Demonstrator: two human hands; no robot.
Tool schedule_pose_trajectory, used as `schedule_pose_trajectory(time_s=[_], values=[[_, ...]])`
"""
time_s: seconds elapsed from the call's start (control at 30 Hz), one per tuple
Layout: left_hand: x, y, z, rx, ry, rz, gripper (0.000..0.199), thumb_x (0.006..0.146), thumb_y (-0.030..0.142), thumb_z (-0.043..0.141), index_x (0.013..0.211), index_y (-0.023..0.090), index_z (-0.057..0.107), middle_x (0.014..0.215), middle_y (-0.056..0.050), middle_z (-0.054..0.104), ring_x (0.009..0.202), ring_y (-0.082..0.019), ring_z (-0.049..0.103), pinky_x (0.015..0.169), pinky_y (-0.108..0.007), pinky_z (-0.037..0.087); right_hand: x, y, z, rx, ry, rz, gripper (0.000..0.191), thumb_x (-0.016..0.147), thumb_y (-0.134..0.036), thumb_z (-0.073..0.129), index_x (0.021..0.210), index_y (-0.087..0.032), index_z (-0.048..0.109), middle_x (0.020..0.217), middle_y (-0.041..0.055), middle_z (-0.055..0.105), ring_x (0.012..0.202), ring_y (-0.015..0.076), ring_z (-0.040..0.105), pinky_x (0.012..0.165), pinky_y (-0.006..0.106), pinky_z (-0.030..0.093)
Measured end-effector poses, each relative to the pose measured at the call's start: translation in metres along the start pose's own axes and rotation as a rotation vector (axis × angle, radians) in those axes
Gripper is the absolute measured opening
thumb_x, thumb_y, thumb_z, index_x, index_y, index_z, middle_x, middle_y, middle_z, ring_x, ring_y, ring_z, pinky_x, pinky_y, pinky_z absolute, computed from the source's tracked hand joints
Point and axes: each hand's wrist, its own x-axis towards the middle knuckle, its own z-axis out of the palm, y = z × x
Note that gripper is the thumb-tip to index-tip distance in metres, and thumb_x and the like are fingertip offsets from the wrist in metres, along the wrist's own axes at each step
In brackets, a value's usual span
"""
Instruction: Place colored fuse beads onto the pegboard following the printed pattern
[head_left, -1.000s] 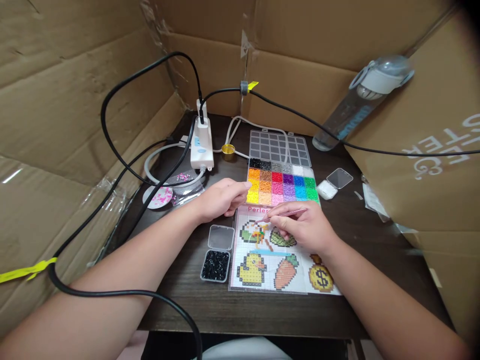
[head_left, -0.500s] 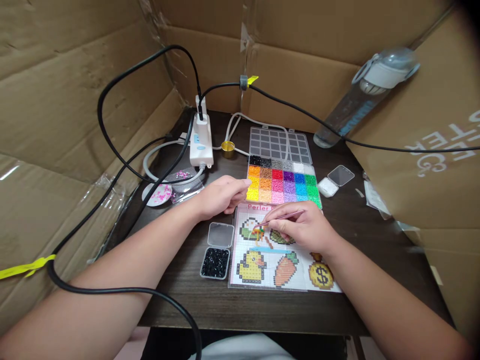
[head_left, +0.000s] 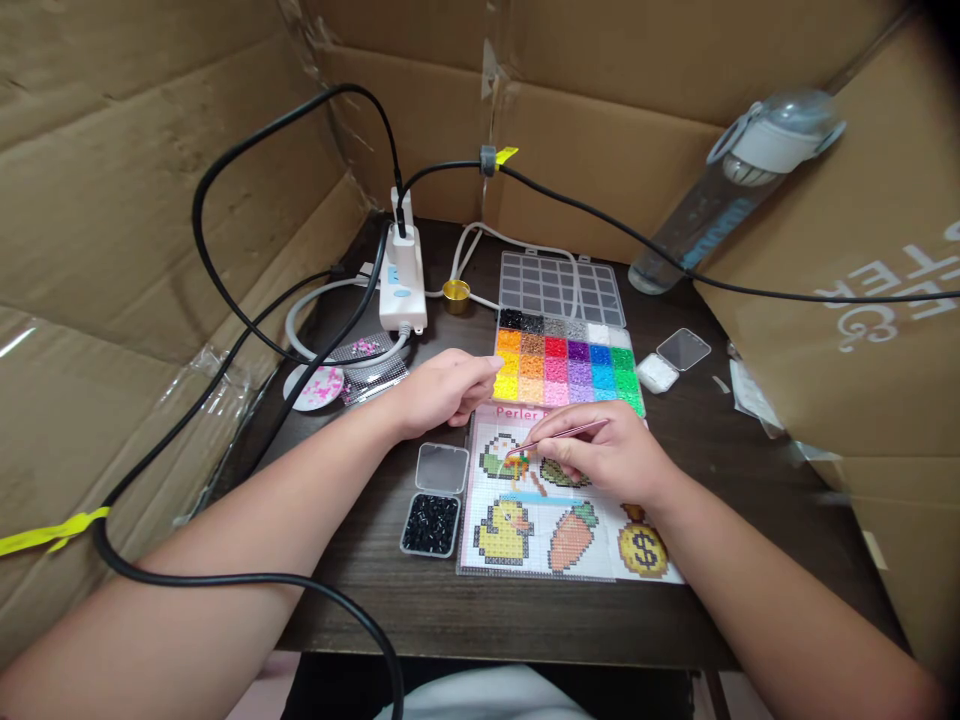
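Pinched in my right hand (head_left: 604,445) is a pair of pinkish metal tweezers (head_left: 564,434). Their tip points down at a small cluster of orange, green and brown beads (head_left: 517,464) on a clear pegboard. Beneath the pegboard lies a printed pattern sheet (head_left: 540,500) with a duck, a carrot and other pixel pictures. My left hand (head_left: 454,388) rests with curled fingers beside the left edge of a compartment box of coloured beads (head_left: 555,376); what its fingers may hold is hidden. A small open box of black beads (head_left: 430,524) stands left of the sheet.
Behind my left hand are a white power strip (head_left: 403,290), black cables (head_left: 300,350), a gold cup (head_left: 456,294) and a white dish of pink beads (head_left: 313,387). A small box of white beads (head_left: 658,373) and a water bottle (head_left: 735,190) stand right. Cardboard walls (head_left: 600,150) enclose the table.
The view has shifted very slightly. Both hands, the tweezers and the beads look to be in the same places.
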Motion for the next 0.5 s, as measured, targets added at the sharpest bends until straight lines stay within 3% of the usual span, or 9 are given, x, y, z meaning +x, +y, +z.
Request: schedule_pose_trajectory(time_s=[0.5], values=[[-0.0004, 0.0004, 0.0000, -0.005, 0.001, 0.004, 0.051, 0.098, 0.032, 0.041, 0.051, 0.021, 0.028, 0.049, 0.006, 0.023, 0.043, -0.008, 0.022, 0.040, -0.021, 0.024, 0.0020, 0.0039, -0.0010, 0.032, -0.022, -0.001, 0.013, 0.072, -0.027, 0.080, 0.079, -0.017, 0.081, 0.068, 0.0065, 0.073, 0.043, 0.0075, 0.050, 0.041, 0.023, 0.040]])
